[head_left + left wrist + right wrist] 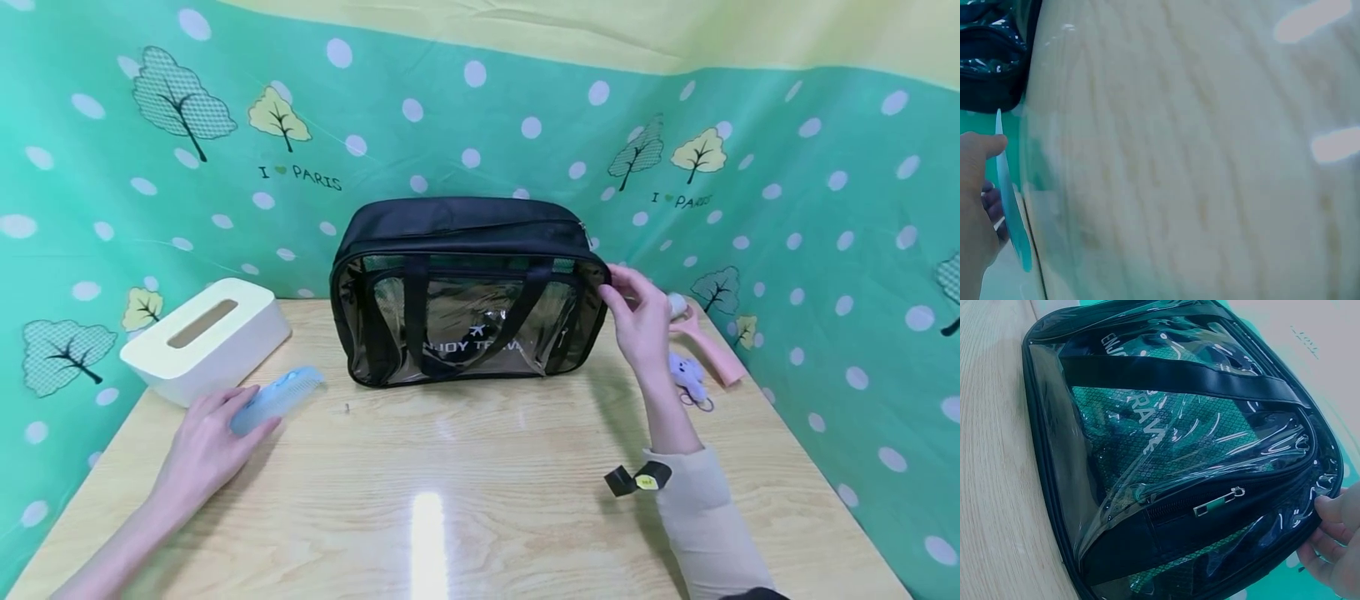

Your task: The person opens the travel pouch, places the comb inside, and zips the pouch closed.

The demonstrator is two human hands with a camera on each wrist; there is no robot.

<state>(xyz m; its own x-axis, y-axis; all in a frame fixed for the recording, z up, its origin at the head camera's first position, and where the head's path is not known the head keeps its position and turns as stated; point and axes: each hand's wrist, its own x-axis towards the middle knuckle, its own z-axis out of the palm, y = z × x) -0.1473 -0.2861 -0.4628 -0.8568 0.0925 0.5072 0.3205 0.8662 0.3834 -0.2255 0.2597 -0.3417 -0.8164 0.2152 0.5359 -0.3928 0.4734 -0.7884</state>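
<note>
A light blue comb is held between the thumb and fingers of my left hand, over the left side of the table by the white box. In the left wrist view the comb shows edge-on, thumb on one face and fingers behind. My right hand pinches the upper right edge of a black travel bag with a clear front, which stands upright at the back. The right wrist view shows the thumb on the bag's front rim and the fingers behind it. A zipper pull shows on the front pocket.
A white tissue box with a slot on top stands at the back left. Beyond my right hand lie a pink handled item and a purple plush keychain. A green dotted curtain hangs close behind the wooden table.
</note>
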